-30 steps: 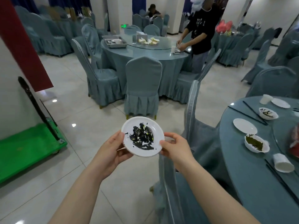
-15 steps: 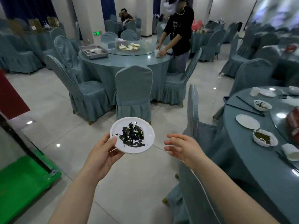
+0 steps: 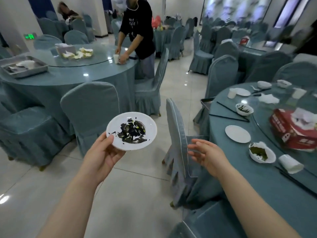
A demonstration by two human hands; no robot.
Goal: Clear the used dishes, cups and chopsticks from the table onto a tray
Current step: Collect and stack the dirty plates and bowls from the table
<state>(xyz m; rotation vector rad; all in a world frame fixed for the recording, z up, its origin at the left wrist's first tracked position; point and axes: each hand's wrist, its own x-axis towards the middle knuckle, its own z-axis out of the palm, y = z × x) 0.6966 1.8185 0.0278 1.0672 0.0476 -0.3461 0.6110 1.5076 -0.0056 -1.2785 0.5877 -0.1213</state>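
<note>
Now that the right hand is withdrawn, fingers apart, the soiled plate is gripped by the left hand alone, awaiting a tray.

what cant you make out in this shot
- Tray by the near table: head view, mostly hidden behind the table edge, so its load is unknown.
- Chopsticks by the fallen cup: cut off by the right edge.
- Red box: print too blurred to read.
- Plate in the left hand: fingers underneath hidden by the plate.
- Far tray: contents blurred.
</note>
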